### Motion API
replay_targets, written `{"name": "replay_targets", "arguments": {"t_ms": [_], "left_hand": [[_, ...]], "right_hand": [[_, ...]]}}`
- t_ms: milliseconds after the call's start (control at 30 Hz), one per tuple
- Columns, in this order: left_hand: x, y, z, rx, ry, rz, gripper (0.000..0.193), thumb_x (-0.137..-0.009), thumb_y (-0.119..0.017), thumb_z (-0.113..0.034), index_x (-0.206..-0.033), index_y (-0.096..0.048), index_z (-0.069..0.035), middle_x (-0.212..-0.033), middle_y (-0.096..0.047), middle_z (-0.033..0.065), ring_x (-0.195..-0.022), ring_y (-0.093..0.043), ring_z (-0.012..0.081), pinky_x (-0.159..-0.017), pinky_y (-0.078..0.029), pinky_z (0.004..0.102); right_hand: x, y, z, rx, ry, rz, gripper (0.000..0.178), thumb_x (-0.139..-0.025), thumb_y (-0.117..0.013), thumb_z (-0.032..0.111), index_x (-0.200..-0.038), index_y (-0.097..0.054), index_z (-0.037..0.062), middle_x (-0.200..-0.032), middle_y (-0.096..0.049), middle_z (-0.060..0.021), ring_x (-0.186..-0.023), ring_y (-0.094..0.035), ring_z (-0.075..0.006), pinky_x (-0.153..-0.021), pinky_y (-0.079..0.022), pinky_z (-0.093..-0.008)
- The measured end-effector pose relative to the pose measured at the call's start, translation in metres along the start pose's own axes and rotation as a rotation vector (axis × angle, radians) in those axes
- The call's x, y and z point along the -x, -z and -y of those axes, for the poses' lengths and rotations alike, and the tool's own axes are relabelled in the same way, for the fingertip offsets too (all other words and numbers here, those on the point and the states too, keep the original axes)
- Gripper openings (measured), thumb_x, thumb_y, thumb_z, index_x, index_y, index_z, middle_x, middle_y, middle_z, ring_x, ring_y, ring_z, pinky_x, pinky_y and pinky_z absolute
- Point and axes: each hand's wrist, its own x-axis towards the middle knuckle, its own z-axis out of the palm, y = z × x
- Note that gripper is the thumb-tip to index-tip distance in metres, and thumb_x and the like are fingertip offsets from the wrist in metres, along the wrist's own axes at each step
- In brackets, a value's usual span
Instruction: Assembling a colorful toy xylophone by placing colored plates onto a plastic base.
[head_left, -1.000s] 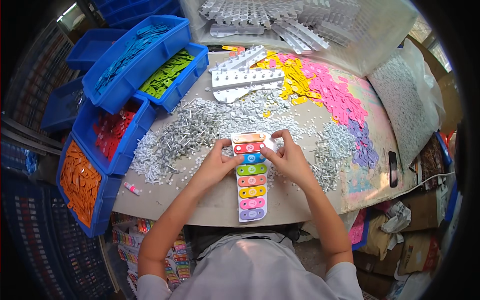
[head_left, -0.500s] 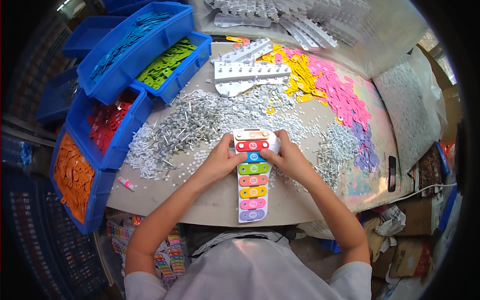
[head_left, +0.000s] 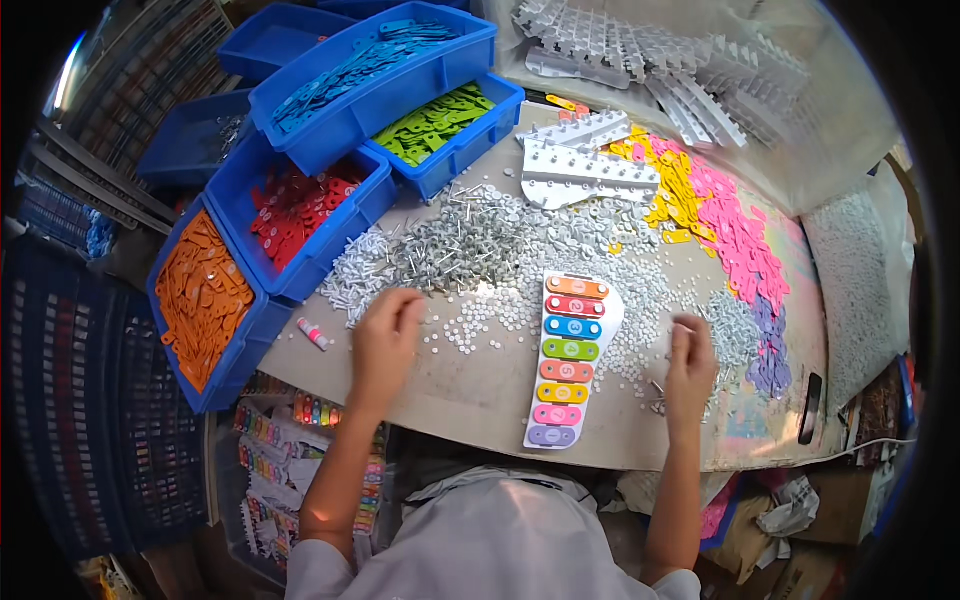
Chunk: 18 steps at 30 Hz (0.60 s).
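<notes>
The xylophone (head_left: 566, 371) lies flat on the table (head_left: 470, 392) between the hands, narrow end towards six o'clock, probably so both reach it easily. The hands are apart and off it: the left hand (head_left: 388, 335) at its nine o'clock, fingers bent near the white pins (head_left: 357, 280); the right hand (head_left: 690, 362) at three, near the metal pins (head_left: 730, 338). Whether either grips anything, I cannot tell. White caps (head_left: 552, 304) on the top three bars presumably hold those down; the lower five show bare holes. The bins (head_left: 395, 97), between ten and eleven, keep colours apart by walls; yellow bars (head_left: 672, 192), pink bars (head_left: 738, 235) and purple bars (head_left: 768, 355), one to three, seem sorted by heap alone.
</notes>
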Motion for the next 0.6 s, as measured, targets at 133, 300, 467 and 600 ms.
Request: {"name": "replay_targets", "arguments": {"t_ms": [133, 300, 467, 600], "left_hand": [[0.004, 0.047, 0.045, -0.364, -0.193, -0.143, 0.008, -0.093, -0.070, -0.002, -0.099, -0.071, 0.001, -0.094, -0.067, 0.0094, -0.086, -0.066, 0.0232, -0.077, -0.052, 0.0338], [0.009, 0.053, 0.057, -0.326, -0.193, -0.091, 0.007, -0.089, -0.072, -0.001, -0.096, -0.073, -0.001, -0.094, -0.065, 0.0097, -0.091, -0.065, 0.0259, -0.078, -0.051, 0.0356], [0.005, 0.041, 0.051, -0.442, -0.282, -0.063, 0.008, -0.087, -0.075, -0.004, -0.095, -0.073, -0.002, -0.096, -0.063, 0.0112, -0.093, -0.063, 0.0299, -0.080, -0.050, 0.0386], [0.002, 0.037, 0.047, -0.499, -0.262, -0.005, 0.009, -0.087, -0.075, -0.005, -0.095, -0.072, -0.002, -0.098, -0.061, 0.0126, -0.097, -0.062, 0.0330, -0.086, -0.049, 0.0412]], "right_hand": [[0.000, 0.058, -0.052, 0.311, 0.077, -0.374, 0.022, -0.107, -0.059, 0.018, -0.108, -0.066, -0.0023, -0.091, -0.063, -0.0042, -0.081, -0.054, -0.0121, -0.072, -0.045, -0.0288], [0.019, 0.128, -0.144, 0.769, 0.118, -0.348, 0.024, -0.104, -0.058, 0.018, -0.116, -0.065, -0.0016, -0.107, -0.064, -0.0158, -0.095, -0.058, -0.0286, -0.084, -0.046, -0.0409], [0.025, 0.124, -0.151, 0.674, 0.053, -0.212, 0.022, -0.102, -0.059, 0.015, -0.115, -0.065, -0.0021, -0.102, -0.061, -0.0160, -0.093, -0.057, -0.0299, -0.086, -0.047, -0.0408], [0.027, 0.114, -0.142, 0.535, 0.075, -0.262, 0.014, -0.101, -0.061, 0.011, -0.106, -0.065, -0.0021, -0.099, -0.063, -0.0160, -0.091, -0.059, -0.0287, -0.083, -0.048, -0.0377]]}}
